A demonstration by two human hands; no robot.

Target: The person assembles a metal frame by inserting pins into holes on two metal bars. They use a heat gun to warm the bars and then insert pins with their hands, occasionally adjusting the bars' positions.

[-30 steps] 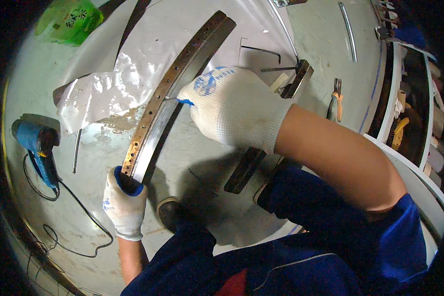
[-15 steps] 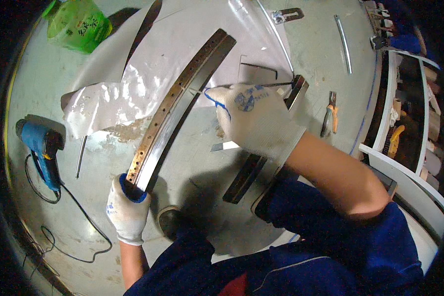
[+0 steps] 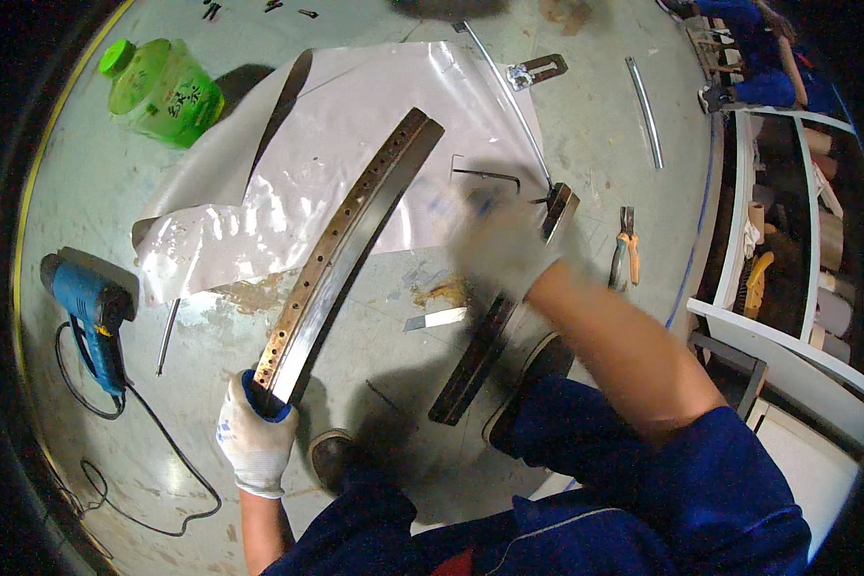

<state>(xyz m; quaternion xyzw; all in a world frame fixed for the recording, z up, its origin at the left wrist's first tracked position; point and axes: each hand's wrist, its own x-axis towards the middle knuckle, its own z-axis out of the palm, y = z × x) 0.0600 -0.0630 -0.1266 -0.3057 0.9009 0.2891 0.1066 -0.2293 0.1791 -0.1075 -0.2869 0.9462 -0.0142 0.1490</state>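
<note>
My left hand [image 3: 259,437], in a white glove with a blue cuff edge, grips the near end of a long curved metal bar [image 3: 341,250]. The bar slants up and away to the right; a brown strip with a row of holes runs along its left side, beside a shiny grey face. My right hand [image 3: 504,245], gloved alike, is smeared by motion to the right of the bar and apart from it. Its fingers cannot be made out. Beneath it lies a second dark bar [image 3: 470,370], partly covered by the hand.
A pale plastic sheet [image 3: 355,86] lies on the floor with a hex key [image 3: 490,175] on it. A green bottle [image 3: 168,96] and blue heat gun [image 3: 91,298] are at left. Pliers [image 3: 627,250], a metal rod [image 3: 645,113] and a shelf [image 3: 787,312] are at right. Another person [image 3: 763,58] is far right.
My right hand has moved away from the curved bar, rightward and down toward the second bar. My left hand keeps its hold on the bar's near end. The whole view has shifted slightly.
</note>
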